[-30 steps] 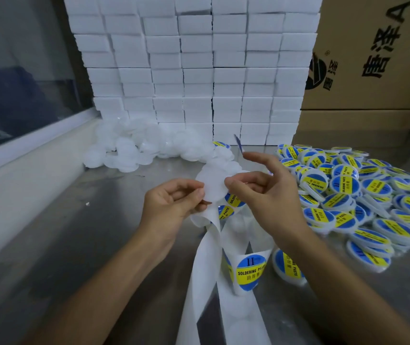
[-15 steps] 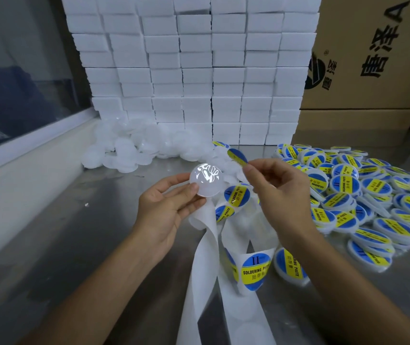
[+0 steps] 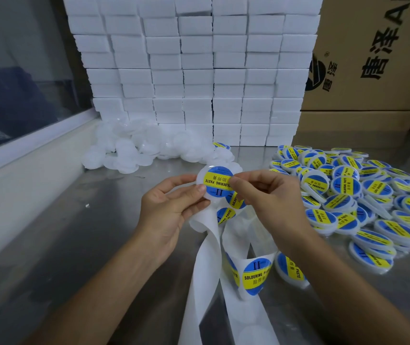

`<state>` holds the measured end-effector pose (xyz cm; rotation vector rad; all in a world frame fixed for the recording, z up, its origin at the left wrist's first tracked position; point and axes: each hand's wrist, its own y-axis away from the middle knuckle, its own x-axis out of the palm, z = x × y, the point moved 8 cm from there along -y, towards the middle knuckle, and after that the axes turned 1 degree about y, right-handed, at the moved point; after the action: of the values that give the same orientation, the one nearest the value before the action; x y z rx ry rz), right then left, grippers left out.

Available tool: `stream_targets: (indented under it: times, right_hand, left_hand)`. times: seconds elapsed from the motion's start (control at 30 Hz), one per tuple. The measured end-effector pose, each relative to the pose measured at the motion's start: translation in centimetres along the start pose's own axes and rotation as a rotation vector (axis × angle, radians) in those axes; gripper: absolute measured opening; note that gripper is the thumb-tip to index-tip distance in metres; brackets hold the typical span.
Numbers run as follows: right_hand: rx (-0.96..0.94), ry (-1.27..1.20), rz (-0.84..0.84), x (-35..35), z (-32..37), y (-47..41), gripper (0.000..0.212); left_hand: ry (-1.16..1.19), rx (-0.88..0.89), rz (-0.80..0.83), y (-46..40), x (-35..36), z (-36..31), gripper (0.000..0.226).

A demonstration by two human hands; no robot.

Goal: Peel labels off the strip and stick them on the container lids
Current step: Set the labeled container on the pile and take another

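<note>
Presently, findings as follows.
Lid in hand: a round white container lid [image 3: 206,181] is held above the metal table [image 3: 79,245], between both hands at centre frame.
Label: a round blue-and-yellow label [image 3: 217,181] reading "SOLDERING PASTE" lies on the lid's face, its text upside down to the camera.
Left hand: the left hand [image 3: 166,212] pinches the lid's left edge, thumb on the front at the label's lower left, the other fingers curled behind.
Right hand: the right hand [image 3: 271,195] presses thumb and forefinger tip together on the label's right edge; remaining fingers are curled.
Strip: the white backing strip [image 3: 202,275] hangs from under the hands toward the camera, looped, with more labels on it.
Labelled lids: a heap of finished lids [image 3: 363,195] lies on the table to the right.
Blank lids: a pile of plain white lids [image 3: 134,150] lies at the far left.
Background: stacked white boxes [image 3: 199,70] stand behind, a printed cardboard carton [image 3: 378,58] beside them at right.
</note>
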<state>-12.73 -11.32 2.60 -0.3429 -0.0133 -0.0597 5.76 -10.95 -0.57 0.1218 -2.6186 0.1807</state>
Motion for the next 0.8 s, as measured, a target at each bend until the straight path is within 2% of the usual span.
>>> stream_targets:
  times: [0.47, 0.8]
  right_hand:
    - [0.003, 0.024, 0.024, 0.26, -0.02, 0.1, 0.005]
    - [-0.086, 0.15, 0.014, 0.34, 0.34, 0.22, 0.007]
  left_hand:
    - [-0.055, 0.017, 0.016, 0.12, 0.24, -0.1, 0.028]
    - [-0.109, 0.075, 0.013, 0.27, 0.21, -0.57, 0.032]
